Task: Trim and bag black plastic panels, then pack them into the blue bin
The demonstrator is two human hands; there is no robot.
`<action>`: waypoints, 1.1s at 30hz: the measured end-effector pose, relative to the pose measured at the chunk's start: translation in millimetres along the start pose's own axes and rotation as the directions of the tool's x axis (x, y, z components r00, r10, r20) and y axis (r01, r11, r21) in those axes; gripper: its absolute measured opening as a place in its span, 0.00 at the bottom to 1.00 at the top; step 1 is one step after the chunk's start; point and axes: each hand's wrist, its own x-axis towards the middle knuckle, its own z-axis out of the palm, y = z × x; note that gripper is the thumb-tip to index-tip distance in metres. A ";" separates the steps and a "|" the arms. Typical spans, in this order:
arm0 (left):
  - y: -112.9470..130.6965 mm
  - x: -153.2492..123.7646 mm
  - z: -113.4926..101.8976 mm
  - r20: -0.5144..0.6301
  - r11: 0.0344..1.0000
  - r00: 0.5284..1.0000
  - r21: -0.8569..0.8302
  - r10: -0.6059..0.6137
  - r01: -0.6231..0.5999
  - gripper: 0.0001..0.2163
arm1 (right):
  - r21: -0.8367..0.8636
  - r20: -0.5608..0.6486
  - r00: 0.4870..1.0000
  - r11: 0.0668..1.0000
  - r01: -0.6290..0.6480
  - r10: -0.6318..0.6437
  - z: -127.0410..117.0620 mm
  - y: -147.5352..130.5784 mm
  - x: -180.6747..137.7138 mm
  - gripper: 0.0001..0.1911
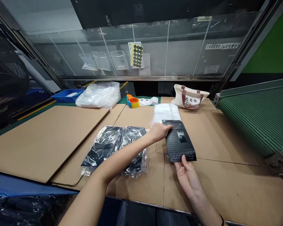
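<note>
A black perforated metal panel (pixel 180 141) lies on the cardboard-covered bench, its far end over a stack of clear plastic bags (pixel 166 112). My left hand (pixel 159 131) grips the panel's far left corner with curled fingers. My right hand (pixel 187 175) lies palm up at the panel's near edge, fingertips touching it. Left of my left forearm sit two black parts wrapped in clear bags (pixel 115 147).
Cardboard sheets (pixel 44 138) cover the bench. At the back are a blue tray (pixel 67 94), a bulging clear bag (pixel 99 94), an orange tape dispenser (pixel 133 101), a label strip (pixel 149 101) and a white tote bag (pixel 189 98). A green conveyor belt (pixel 257 119) runs along the right.
</note>
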 end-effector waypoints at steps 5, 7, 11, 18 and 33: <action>16.9 -11.5 -7.0 -0.038 0.998 0.997 0.011 0.063 -0.062 0.15 | -0.065 0.052 0.997 0.996 -0.061 0.064 2.8 4.0 -5.4 0.24; 23.5 -17.7 -9.8 -0.055 0.997 0.995 0.013 0.079 -0.078 0.15 | -0.070 0.044 0.998 0.997 -0.037 0.040 2.8 6.4 -7.2 0.24; 34.7 -30.4 -15.1 -0.090 0.993 0.988 0.009 0.122 -0.122 0.17 | -0.061 0.010 0.997 0.995 0.082 -0.082 1.2 7.3 -6.8 0.23; 45.2 -49.3 -19.7 -0.197 0.961 0.941 0.078 0.277 -0.266 0.16 | -0.221 0.094 0.994 0.973 0.071 -0.052 -4.9 -6.1 2.4 0.19; 78.3 -107.1 -26.4 -0.417 0.890 0.827 -0.084 0.378 -0.449 0.21 | -0.306 0.097 0.904 0.852 0.426 -0.417 -7.8 3.3 -11.5 0.11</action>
